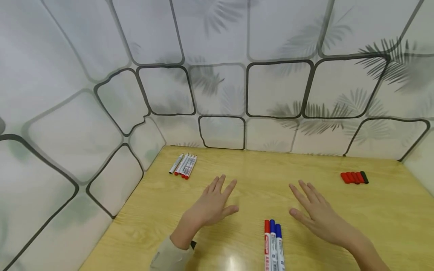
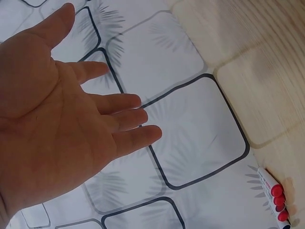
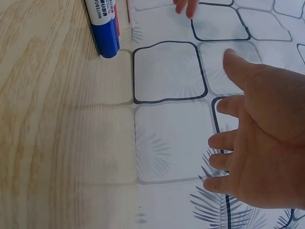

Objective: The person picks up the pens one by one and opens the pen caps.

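- Head view: the left hand [image 1: 211,207] is spread above the desk [image 1: 257,169], fingers reaching toward the far edge and thumb out toward the middle; a pale sleeve [image 1: 173,258] covers its forearm.
- Head view: the right hand [image 1: 320,216] is spread too, fingers pointing toward the far edge, thumb toward the left hand.
- Head view: between the hands, nearer the person than the fingertips and apart from both, lie a red-capped marker [image 1: 267,241] and two blue-capped markers [image 1: 276,244], side by side, caps toward the far edge.
- Head view: near the far left corner, slim white markers [image 1: 183,165] lie in a slanted row, their red and black ends toward the person.
- Head view: toward the far right corner sits a row of red pieces [image 1: 354,177] with a black piece [image 1: 364,177] at its right end.
- Head view: a patterned wall [image 1: 220,90] meets the far edge.
- Left wrist view: the left palm shows, fingers straight and apart; the slim markers' ends appear well off from it.
- Right wrist view: the right palm shows, fingers separated, clear of a blue cap near the desk's edge.
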{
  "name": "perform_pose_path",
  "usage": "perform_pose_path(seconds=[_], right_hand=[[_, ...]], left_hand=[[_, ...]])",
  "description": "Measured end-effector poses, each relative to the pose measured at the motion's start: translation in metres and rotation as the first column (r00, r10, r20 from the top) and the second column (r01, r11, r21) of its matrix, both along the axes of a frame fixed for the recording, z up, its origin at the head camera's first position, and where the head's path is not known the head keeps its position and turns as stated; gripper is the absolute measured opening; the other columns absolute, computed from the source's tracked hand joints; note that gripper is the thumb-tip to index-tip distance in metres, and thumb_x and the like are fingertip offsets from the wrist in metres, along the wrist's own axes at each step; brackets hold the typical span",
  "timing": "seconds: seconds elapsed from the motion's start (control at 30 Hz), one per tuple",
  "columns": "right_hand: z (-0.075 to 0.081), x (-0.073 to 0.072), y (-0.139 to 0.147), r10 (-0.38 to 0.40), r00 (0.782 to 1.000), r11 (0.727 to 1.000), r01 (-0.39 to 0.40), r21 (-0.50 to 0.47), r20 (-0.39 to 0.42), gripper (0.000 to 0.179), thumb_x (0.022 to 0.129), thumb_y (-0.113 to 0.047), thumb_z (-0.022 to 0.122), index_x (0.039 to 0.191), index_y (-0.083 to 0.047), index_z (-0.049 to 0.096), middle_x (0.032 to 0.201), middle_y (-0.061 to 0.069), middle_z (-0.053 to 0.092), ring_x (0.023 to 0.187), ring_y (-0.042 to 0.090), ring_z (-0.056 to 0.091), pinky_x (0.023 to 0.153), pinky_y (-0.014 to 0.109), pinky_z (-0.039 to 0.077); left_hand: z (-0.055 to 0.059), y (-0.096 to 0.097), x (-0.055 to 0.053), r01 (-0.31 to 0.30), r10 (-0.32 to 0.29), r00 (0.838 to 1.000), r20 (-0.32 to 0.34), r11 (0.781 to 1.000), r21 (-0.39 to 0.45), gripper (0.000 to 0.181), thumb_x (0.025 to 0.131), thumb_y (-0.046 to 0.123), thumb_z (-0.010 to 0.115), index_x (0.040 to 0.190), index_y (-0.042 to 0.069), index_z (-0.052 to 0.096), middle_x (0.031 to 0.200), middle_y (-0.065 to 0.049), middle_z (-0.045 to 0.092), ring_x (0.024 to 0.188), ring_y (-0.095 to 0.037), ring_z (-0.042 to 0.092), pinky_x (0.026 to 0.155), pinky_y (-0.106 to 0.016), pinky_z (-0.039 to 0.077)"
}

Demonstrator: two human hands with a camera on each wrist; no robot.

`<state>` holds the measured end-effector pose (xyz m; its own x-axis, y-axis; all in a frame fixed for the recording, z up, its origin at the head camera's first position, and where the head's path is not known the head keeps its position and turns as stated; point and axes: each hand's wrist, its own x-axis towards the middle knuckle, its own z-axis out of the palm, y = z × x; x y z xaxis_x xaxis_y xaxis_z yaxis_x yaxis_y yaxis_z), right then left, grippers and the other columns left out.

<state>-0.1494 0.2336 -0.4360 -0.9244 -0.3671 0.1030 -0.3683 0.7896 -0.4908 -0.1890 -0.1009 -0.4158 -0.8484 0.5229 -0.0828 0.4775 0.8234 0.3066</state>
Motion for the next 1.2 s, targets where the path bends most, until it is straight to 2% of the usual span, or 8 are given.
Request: perform_pose_path(seconds=[0.17, 0.33, 0.47, 0.6, 0.87, 1.1, 1.2], right_hand=[[0.000, 0.003, 0.005, -0.006, 1.000, 1.000, 0.006, 0.021, 0.007, 0.079, 0.096, -0.043, 0.062, 0.160, -0.022, 0.021, 0.162, 0.026, 0.012, 0.146, 0.053, 0.006, 0.098, 0.081, 0.016], [-0.004, 0.006, 0.004, 0.000, 1.000, 0.999, 0.000, 0.035, -0.010, 0.078, 0.096, -0.044, 0.062, 0.160, -0.021, 0.022, 0.161, 0.027, 0.015, 0.144, 0.054, 0.010, 0.096, 0.082, 0.019], [-0.003, 0.003, 0.005, -0.005, 0.999, 0.999, 0.006, 0.033, -0.033, 0.078, 0.097, -0.041, 0.061, 0.160, -0.021, 0.020, 0.161, 0.027, 0.014, 0.145, 0.054, 0.009, 0.096, 0.082, 0.019], [-0.001, 0.004, 0.006, -0.011, 1.000, 1.000, 0.012, 0.017, -0.010, 0.077, 0.098, -0.040, 0.061, 0.160, -0.020, 0.019, 0.161, 0.027, 0.013, 0.145, 0.054, 0.007, 0.096, 0.082, 0.017], [0.002, 0.004, 0.007, -0.018, 1.000, 1.000, 0.019, -0.012, 0.016, 0.076, 0.099, -0.041, 0.058, 0.160, -0.022, 0.017, 0.162, 0.025, 0.010, 0.147, 0.052, 0.002, 0.097, 0.082, 0.014], [0.006, -0.001, 0.009, -0.004, 1.000, 1.000, 0.003, -0.018, -0.024, 0.075, 0.100, -0.038, 0.058, 0.161, -0.023, 0.016, 0.162, 0.025, 0.010, 0.148, 0.050, 0.001, 0.101, 0.080, 0.013], [0.007, -0.001, 0.008, 0.008, 1.000, 1.000, -0.008, -0.025, -0.014, 0.075, 0.100, -0.038, 0.058, 0.161, -0.023, 0.017, 0.162, 0.025, 0.010, 0.148, 0.050, 0.001, 0.100, 0.081, 0.013]], left_hand=[[-0.004, 0.001, 0.000, 0.007, -0.007, 1.000, 0.010, 1.000, 0.012, 0.075, 0.101, 0.054, 0.045, 0.161, 0.021, 0.014, 0.165, -0.019, 0.005, 0.152, -0.038, 0.006, 0.118, -0.055, 0.020], [-0.010, -0.003, 0.002, 0.000, 0.000, 1.000, 0.004, 1.000, 0.007, 0.075, 0.101, 0.054, 0.045, 0.161, 0.020, 0.014, 0.165, -0.019, 0.006, 0.151, -0.038, 0.007, 0.117, -0.057, 0.021], [-0.007, -0.006, 0.000, -0.004, 0.004, 1.000, -0.011, 1.000, 0.023, 0.074, 0.102, 0.052, 0.045, 0.161, 0.020, 0.014, 0.165, -0.020, 0.006, 0.151, -0.039, 0.007, 0.116, -0.060, 0.022], [-0.005, -0.008, -0.001, 0.006, -0.006, 1.000, -0.009, 1.000, 0.029, 0.074, 0.102, 0.052, 0.045, 0.161, 0.019, 0.014, 0.164, -0.022, 0.007, 0.150, -0.041, 0.008, 0.115, -0.061, 0.023], [-0.001, -0.010, -0.003, -0.012, 0.012, 1.000, -0.020, 1.000, 0.013, 0.075, 0.102, 0.054, 0.044, 0.161, 0.019, 0.014, 0.164, -0.021, 0.006, 0.150, -0.042, 0.010, 0.115, -0.061, 0.024], [0.002, -0.007, -0.005, 0.003, -0.002, 0.999, -0.044, 1.000, 0.019, 0.074, 0.102, 0.052, 0.045, 0.161, 0.019, 0.014, 0.164, -0.021, 0.006, 0.150, -0.042, 0.009, 0.114, -0.062, 0.023], [0.002, -0.006, -0.005, 0.003, -0.003, 0.999, -0.039, 1.000, 0.015, 0.075, 0.102, 0.053, 0.045, 0.161, 0.020, 0.013, 0.165, -0.020, 0.005, 0.150, -0.041, 0.009, 0.115, -0.061, 0.023]])
